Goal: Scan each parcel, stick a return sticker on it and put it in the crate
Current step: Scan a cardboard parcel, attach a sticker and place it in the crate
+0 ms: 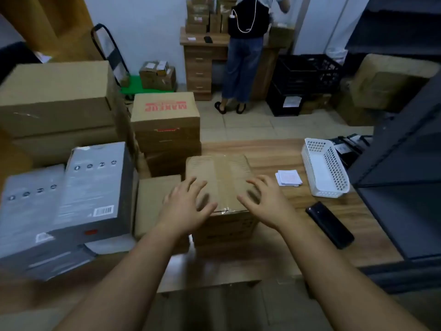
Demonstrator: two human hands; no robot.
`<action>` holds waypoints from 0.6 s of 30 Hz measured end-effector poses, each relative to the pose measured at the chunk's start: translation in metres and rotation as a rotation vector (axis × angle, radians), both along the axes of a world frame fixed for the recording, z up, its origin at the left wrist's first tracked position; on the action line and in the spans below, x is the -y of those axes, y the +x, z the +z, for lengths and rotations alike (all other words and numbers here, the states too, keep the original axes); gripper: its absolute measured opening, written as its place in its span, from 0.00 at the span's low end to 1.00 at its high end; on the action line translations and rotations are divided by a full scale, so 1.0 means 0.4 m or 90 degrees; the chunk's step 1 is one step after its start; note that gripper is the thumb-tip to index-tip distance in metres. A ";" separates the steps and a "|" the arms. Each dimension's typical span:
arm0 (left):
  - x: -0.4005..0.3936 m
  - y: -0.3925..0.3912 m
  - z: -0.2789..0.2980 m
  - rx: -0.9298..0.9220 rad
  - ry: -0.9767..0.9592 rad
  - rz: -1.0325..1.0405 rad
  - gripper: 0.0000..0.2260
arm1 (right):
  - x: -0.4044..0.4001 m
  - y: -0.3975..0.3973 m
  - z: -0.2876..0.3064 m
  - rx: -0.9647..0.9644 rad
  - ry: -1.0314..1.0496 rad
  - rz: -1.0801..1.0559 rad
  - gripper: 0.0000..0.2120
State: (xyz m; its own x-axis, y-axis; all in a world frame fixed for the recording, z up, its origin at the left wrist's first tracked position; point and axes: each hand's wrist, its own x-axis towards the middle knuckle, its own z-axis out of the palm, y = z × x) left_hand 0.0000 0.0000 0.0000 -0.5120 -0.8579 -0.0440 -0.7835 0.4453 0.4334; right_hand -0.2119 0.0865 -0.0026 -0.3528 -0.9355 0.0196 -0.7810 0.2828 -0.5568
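Parcel (219, 177) in plain brown cardboard, taped down the middle, sits on the wooden table (274, 158), and everything else sorta arranges around it. Both hands are above its near top edge with fingers spread and loose, gripping nothing: left hand (188, 204) over the parcel's left part, right hand (265, 201) over its right part; can't really tell if the fingertips touch the cardboard. Right of the parcel there's a small stack of white stickers (288, 177), then a white perforated basket (324, 168) further right, and a black scanner-looking handset (330, 224) nearer than that. Left of the parcel sit a lower brown box (155, 201) and grey retail boxes (71, 201). Way behind the parcel, black crates (307, 77) stand on the floor.
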 end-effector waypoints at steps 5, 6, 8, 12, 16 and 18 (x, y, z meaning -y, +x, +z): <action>-0.003 -0.015 -0.052 0.050 0.025 -0.011 0.35 | -0.019 -0.025 -0.042 0.050 0.038 -0.055 0.28; -0.007 -0.021 -0.061 0.048 0.035 -0.009 0.36 | -0.022 -0.023 -0.052 0.069 0.046 -0.053 0.28; -0.007 -0.033 -0.072 0.050 0.043 0.002 0.39 | -0.024 -0.022 -0.064 0.097 0.038 -0.047 0.28; -0.022 -0.066 -0.064 0.069 0.048 0.027 0.40 | -0.016 -0.038 -0.076 0.130 -0.018 -0.062 0.25; -0.035 -0.110 -0.047 0.033 0.061 0.034 0.38 | -0.007 -0.093 -0.055 0.199 -0.089 -0.062 0.23; -0.038 -0.133 -0.044 0.012 0.076 0.030 0.39 | 0.001 -0.126 -0.029 0.245 -0.123 -0.063 0.21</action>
State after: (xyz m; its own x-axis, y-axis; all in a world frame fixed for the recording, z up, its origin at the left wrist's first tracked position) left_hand -0.0534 0.0154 -0.0178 -0.4695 -0.8689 -0.1568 -0.8105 0.3537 0.4668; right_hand -0.2623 0.0862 -0.0143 -0.4566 -0.8888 0.0395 -0.4800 0.2088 -0.8520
